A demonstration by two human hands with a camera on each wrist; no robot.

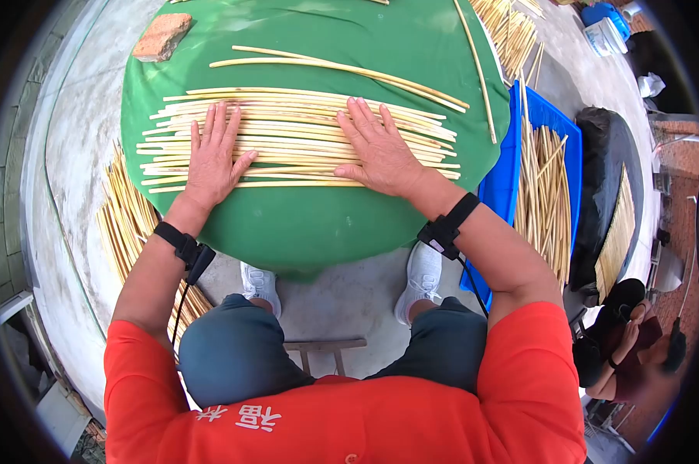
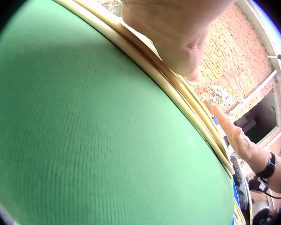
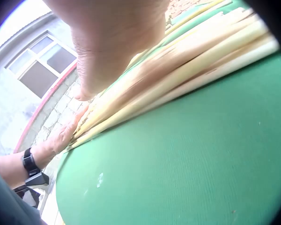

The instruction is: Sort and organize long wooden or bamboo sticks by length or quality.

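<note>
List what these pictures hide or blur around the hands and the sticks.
Head view: the left hand and right hand lie flat on the sticks, covering the parts under them.
Left wrist view: fingers cut off by the top edge.
Right wrist view: hand blurred, too close to the lens.
Head view: the green cloth hides its support.

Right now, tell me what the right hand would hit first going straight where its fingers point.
The right hand lies flat on the row of sticks. Going on, it would first cross the row's last few sticks, then likely reach the loose long sticks beyond.
</note>
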